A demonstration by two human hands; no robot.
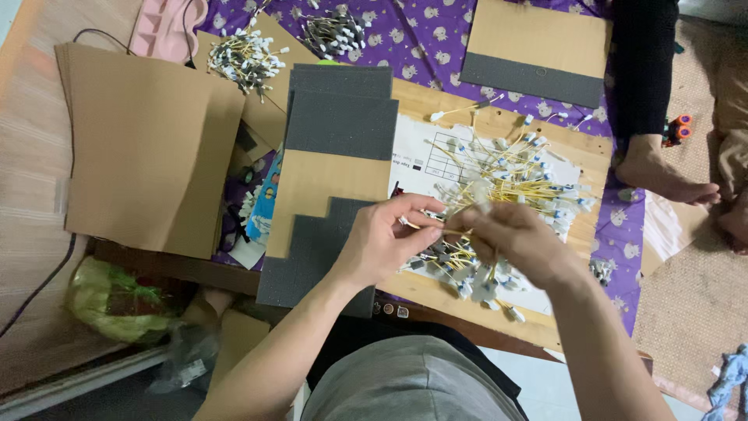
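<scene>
Nearest, a grey-clothed lap is seen at the bottom edge, with both forearms reaching up from it. The left hand is closed in a pinch, thumb and forefinger meeting on the end of a thin yellow wire lead. The right hand is curled shut around the other end of the same lead, together with a small bunch of white-tipped leads that hangs below its fingers; how many are gripped cannot be told, as the hand is blurred. The held lead is raised just above the near edge of a loose pile of leads, which is spread over a white printed sheet on a wooden board.

Left of the hands, a stack of cardboard cards with dark grey foam strips is laid on the board, with the left wrist just over its lower part. Further left, a stack of plain brown cardboard sheets is placed. Below it, a green plastic bag is noted on the floor.

Beyond, two bundles of leads are set on a purple patterned cloth, and a single card with a grey strip lies at the top. At far right, another person's bare foot is rested on the mat.
</scene>
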